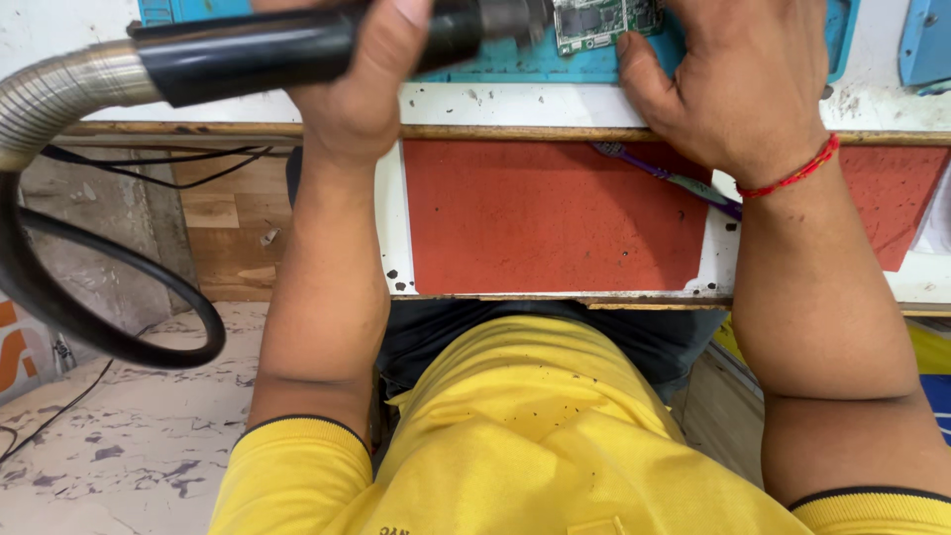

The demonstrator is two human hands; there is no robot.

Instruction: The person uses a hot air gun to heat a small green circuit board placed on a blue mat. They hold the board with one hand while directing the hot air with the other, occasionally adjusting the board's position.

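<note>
1. Workbench: a chipped white-painted wooden bench top [555, 104] ran across the upper view, with a red panel [555, 218] on its front face and a marbled floor [129, 436] below.
2. Work mat: a turquoise rubber repair mat [535, 61] lay on the bench, reaching the top edge of the view.
3. Workpiece: a small green printed circuit board [599, 22] sat on that mat at the upper edge, partly cut off.
4. Your left hand [367, 89]: closed around the black cylindrical hot-air handpiece [297, 45], its nozzle end pointing at the board; a ribbed metal hose [50, 94] and a black cable [109, 297] trailed off to the left.
5. Your right hand [723, 89]: pressed flat beside the board, thumb at its edge, fingers out of view; a red thread bracelet [792, 173] circled the wrist. Whether it pinched anything, I cannot tell.
6. Stray item: a purple-handled toothbrush [674, 180] lay under that wrist.
7. Step, as judged: heating a spot on the board while steadying it. A next move would call for a level nozzle and an unmoving board.
</note>
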